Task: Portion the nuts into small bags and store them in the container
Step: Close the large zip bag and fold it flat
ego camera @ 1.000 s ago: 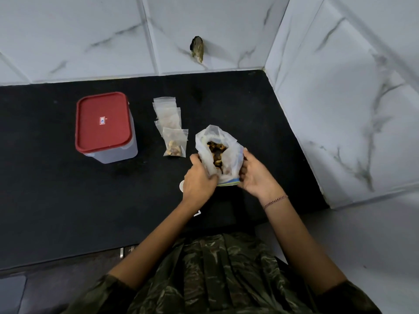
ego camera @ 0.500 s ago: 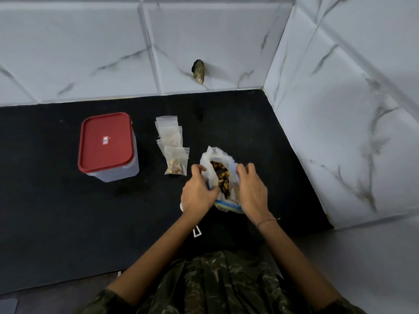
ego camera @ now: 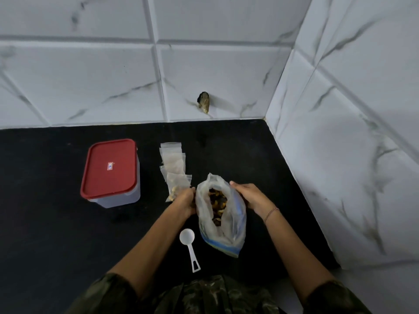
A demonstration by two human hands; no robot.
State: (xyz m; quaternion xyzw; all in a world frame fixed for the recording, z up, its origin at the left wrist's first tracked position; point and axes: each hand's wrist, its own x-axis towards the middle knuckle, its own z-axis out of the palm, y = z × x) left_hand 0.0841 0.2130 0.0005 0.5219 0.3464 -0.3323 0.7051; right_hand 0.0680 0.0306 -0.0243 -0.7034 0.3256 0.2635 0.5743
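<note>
We note left hand (ego camera: 184,201) and right hand (ego camera: 249,196) each grasping the nut bag (ego camera: 235,225) at its rim, mouth spread; white scoop (ego camera: 189,240) lies just beside it.

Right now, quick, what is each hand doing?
Left hand: grips the nut bag by its left edge.
Right hand: holds its right edge.

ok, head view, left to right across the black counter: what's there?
Clear plastic container with red lid → stack of small clear zip bags → large clear plastic bag of nuts → right hand. Left hand and white plastic scoop overlap their neighbours, so omitted.
</note>
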